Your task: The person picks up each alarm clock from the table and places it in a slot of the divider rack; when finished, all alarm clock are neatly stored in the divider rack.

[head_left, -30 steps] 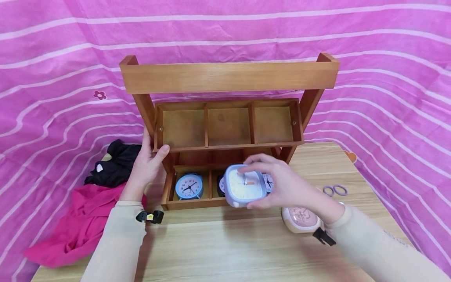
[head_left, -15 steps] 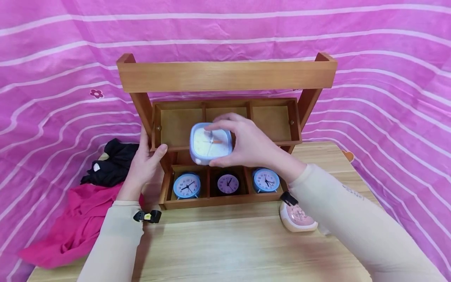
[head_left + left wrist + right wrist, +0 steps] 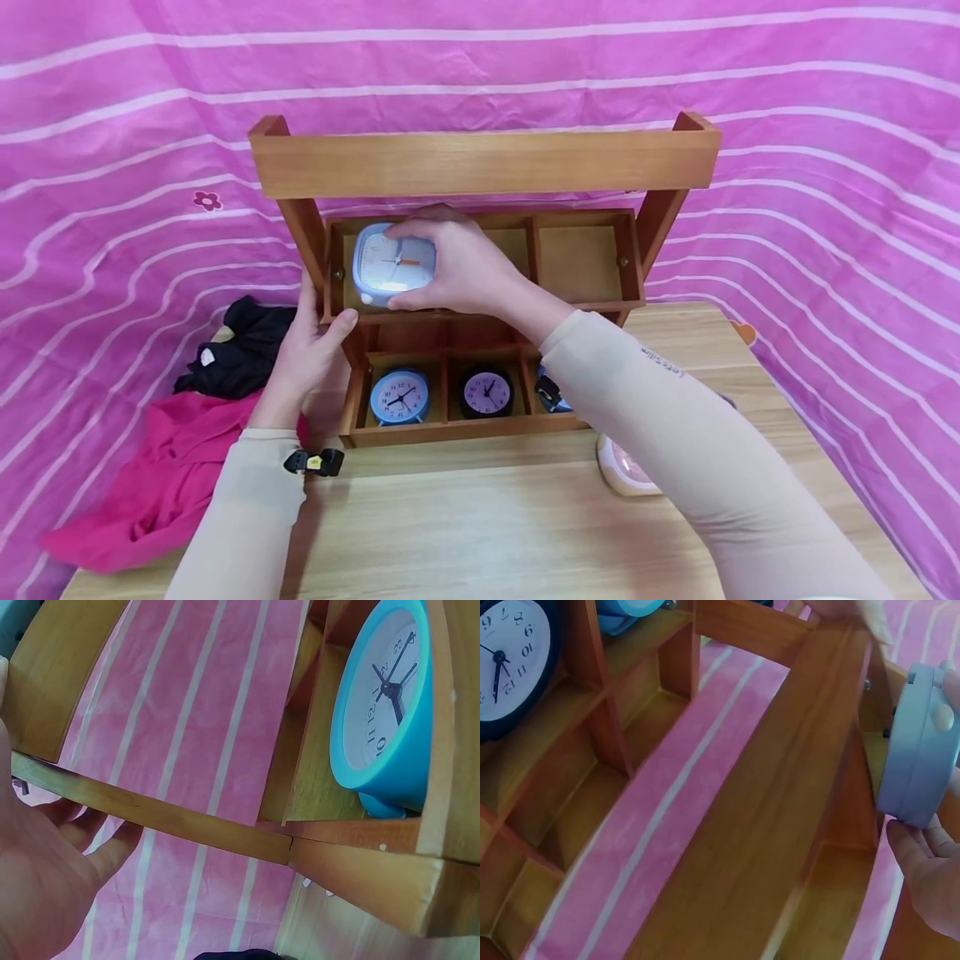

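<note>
Two hands: right [image 3: 461, 262] pinches square clock [image 3: 384, 265], face seen only in head view; left [image 3: 309, 352], spread, touches rack [image 3: 483, 162].

The head view is bright and evenly lit. A pale sheen spreads over the middle of the bench [image 3: 465, 537] — light seems to come from above — with soft shadows beside the left sleeve [image 3: 240, 517] and near the right sleeve [image 3: 675, 442]. Glare whitens part of the pale blue clock [image 3: 386, 271], while the lower row of the wooden rack [image 3: 480, 162] sits in shade. Toward the sides the stripes of the pink curtain [image 3: 480, 67] bow with wide-lens distortion. Both wrist views look dimmer and softer, the right one darker, its wood deep brown and its fine detail smeared.
</note>
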{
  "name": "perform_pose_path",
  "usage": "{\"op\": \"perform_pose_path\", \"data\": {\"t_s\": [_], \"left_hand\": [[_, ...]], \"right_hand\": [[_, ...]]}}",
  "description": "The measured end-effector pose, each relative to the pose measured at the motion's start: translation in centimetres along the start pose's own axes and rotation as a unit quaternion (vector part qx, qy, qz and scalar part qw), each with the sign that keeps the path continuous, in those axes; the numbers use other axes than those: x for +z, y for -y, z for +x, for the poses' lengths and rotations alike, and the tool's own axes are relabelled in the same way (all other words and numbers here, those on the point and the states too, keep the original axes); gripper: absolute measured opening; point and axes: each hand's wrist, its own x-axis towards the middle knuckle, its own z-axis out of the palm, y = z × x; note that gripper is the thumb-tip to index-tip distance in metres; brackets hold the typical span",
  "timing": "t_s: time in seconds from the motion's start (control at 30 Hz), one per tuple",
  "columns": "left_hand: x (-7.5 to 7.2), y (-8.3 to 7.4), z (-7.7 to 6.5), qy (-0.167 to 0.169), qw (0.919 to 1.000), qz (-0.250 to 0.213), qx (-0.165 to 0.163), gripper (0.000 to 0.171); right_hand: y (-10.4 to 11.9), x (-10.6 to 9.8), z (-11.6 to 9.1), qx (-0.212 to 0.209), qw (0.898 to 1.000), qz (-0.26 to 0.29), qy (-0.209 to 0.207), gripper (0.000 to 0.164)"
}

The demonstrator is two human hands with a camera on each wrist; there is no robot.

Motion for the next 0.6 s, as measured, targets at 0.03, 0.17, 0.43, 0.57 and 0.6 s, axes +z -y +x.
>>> {"op": "perform_pose_path", "data": {"t_s": [0.03, 0.17, 0.43, 0.57, 0.6], "left_hand": [[0.0, 0.0, 0.0, 0.0, 1.0, -0.002, 0.001, 0.089], [0.0, -0.2, 0.1, -0.003, 1.0, -0.007, 0.001, 0.089], [0.0, -0.2, 0.2, -0.005, 0.9996, -0.028, 0.009, 0.09], [0.2, -0.3, 0.2, -0.002, 0.9997, -0.025, -0.005, 0.09], [0.3, -0.3, 0.2, 0.0, 0.9997, -0.024, -0.008, 0.09]], "right_hand": [[0.0, 0.2, 0.2, 0.006, 1.0, -0.008, 0.003, 0.077], [0.1, 0.9, 1.2, 0.022, 0.999, -0.046, 0.016, 0.081], [0.2, 2.8, 1.7, 0.06, 0.994, -0.081, 0.043, 0.078], [0.0, 3.6, 1.5, 0.05, 0.993, -0.094, 0.045, 0.077], [-0.1, 3.7, 1.5, 0.049, 0.993, -0.095, 0.045, 0.076]]}}
